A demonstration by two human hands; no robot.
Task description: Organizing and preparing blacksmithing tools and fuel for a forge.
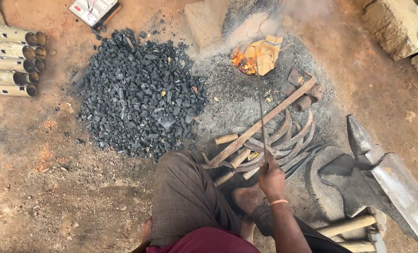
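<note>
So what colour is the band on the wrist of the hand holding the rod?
Orange, a thin wristband on the right hand, seen from the head camera.

A long thin metal rod [261, 103] slants up from the right hand [271, 179], its far tip reaching the burning cardboard [264, 56].

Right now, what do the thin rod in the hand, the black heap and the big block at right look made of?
Thin rod: likely steel, dark and dull, held by the right hand with its tip by the fire.
Black heap: charcoal by its look, matte angular lumps.
Anvil: iron or steel, grey with a worn top.
</note>
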